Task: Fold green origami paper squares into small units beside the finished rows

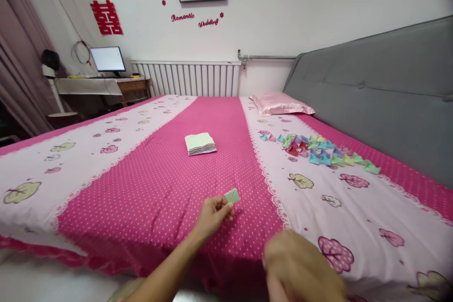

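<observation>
My left hand (212, 216) reaches over the pink dotted bedsheet (159, 184) and pinches a small folded green paper piece (232, 195) between thumb and fingers. My right hand (300, 266) is close to the camera at the bottom, smeared by motion, so its fingers cannot be read. A stack of square paper sheets (200, 143) with a pale green top sheet lies further up the bed's middle. Several folded paper shapes (320, 150) in many colours lie in a band on the right side of the bed.
A pink satin pillow (279, 103) lies by the grey padded headboard (382, 89) on the right. A white radiator (191, 78) runs along the far wall. At the far left stands a desk (106, 84) with a lit monitor (107, 59), next to a curtain (17, 71).
</observation>
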Available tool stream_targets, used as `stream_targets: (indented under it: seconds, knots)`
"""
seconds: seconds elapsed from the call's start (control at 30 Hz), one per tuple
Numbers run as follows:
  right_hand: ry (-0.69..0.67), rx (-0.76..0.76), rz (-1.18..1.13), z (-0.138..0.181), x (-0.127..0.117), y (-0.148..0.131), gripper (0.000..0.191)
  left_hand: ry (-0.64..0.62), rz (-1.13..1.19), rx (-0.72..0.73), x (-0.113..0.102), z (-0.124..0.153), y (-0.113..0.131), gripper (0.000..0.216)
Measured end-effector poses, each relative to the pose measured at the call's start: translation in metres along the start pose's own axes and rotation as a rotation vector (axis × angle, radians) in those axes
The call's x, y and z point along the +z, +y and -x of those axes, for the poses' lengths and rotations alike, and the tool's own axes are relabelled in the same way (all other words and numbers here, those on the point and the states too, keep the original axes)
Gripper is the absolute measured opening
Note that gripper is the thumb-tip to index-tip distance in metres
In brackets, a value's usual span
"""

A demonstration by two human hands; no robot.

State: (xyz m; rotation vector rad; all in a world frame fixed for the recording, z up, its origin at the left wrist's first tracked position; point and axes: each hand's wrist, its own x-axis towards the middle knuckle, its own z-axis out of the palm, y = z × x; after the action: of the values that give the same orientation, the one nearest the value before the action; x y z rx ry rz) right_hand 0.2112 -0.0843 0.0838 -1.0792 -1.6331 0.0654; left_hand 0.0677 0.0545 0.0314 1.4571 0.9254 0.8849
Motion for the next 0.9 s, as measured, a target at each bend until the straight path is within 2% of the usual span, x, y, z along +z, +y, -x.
stream_targets:
  seconds: [0.07, 0.13, 0.2, 0.27, 0.33, 0.4, 0.53, 0.7, 0.9]
  knots:
    - [0.033, 0.156, -0.03, -0.021, 0.013, 0.022, 0.008, -0.006, -0.007, 0.005, 0.0, 0.0, -0.002, 0.027]
    - [0.044, 0.446, -0.083, -0.034, 0.024, 0.047, 0.022, -0.014, -0.006, 0.003, 0.001, -0.001, -0.004, 0.027]
    - [-0.037, 0.68, -0.25, -0.038, 0.034, 0.07, 0.035, -0.02, 0.007, -0.007, 0.002, -0.001, -0.005, 0.027]
    - [-0.18, 0.839, -0.459, -0.037, 0.042, 0.083, 0.039, -0.025, 0.017, -0.016, 0.003, -0.001, -0.005, 0.025]
    - [-0.247, 0.872, -0.62, -0.034, 0.048, 0.086, 0.04, -0.049, 0.02, -0.02, 0.005, 0.0, -0.004, 0.025]
    - [-0.238, 0.836, -0.706, -0.031, 0.054, 0.084, 0.037, -0.092, 0.022, -0.028, 0.008, 0.001, -0.003, 0.026]
    - [-0.204, 0.804, -0.687, -0.026, 0.061, 0.079, 0.029, -0.171, 0.024, -0.053, 0.01, 0.003, -0.004, 0.027]
    - [-0.246, 0.816, -0.685, -0.022, 0.063, 0.081, 0.026, -0.261, 0.01, -0.084, 0.006, 0.006, -0.005, 0.027]
    - [-0.212, 0.823, -0.706, -0.025, 0.064, 0.08, 0.027, -0.257, 0.004, -0.078, 0.003, 0.01, 0.004, 0.03]
